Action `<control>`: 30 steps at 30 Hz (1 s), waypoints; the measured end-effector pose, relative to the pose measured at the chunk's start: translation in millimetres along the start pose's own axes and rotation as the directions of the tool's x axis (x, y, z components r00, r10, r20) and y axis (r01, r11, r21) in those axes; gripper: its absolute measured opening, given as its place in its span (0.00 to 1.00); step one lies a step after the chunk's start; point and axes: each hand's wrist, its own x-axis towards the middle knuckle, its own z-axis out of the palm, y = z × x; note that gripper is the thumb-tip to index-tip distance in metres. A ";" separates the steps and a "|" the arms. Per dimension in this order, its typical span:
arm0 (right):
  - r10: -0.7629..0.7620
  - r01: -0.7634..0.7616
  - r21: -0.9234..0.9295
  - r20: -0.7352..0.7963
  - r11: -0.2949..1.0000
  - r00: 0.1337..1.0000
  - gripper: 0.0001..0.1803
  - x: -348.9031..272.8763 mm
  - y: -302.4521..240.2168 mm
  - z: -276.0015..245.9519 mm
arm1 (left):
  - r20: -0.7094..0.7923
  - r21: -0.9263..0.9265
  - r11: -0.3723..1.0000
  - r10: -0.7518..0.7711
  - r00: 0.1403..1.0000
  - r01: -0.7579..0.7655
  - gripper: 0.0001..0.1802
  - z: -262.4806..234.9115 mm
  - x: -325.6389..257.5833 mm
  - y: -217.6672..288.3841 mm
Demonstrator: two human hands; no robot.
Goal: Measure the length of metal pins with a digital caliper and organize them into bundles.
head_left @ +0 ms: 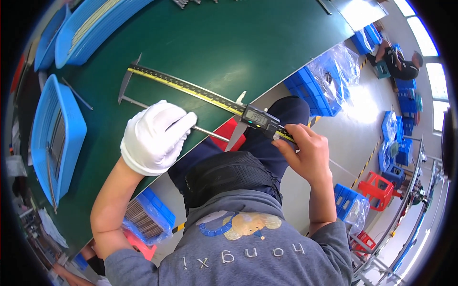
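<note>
My left hand [155,136], in a white glove, is closed around a thin metal rod [210,134]. The rod lies between the jaws of a long digital caliper [186,88], one end at the far-left jaw and the other by the sliding jaw near my lap. My bare right hand [307,150] grips the end of the caliper's beam, thumb and fingers pinched just beside the display [257,117]. The caliper slants from the green table [214,43] out over its near edge. Glove and fingers hide the middle of the rod.
A blue tray [78,128] with long thin pieces stands at the left, with another blue tray [71,57] behind it. One loose rod [76,93] lies between. Blue crates [305,93] stand on the floor at right, near a red stool [377,188] and a seated person [405,66].
</note>
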 end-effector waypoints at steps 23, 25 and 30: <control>0.030 -0.029 -0.038 0.028 0.999 0.999 0.16 1.6 1.3 -3.7 | 0.203 0.230 0.969 -0.142 0.969 0.094 0.05 -46.2 5.5 -11.5; 0.035 -0.035 -0.027 0.026 0.999 0.999 0.16 2.0 -0.3 -5.6 | 0.089 0.283 0.949 -0.171 0.981 0.140 0.05 -63.9 26.0 -34.5; -0.003 0.002 0.037 0.010 0.999 1.000 0.15 4.7 -3.0 -4.8 | -0.341 0.499 0.760 -0.270 0.900 0.417 0.06 -101.0 53.8 -142.8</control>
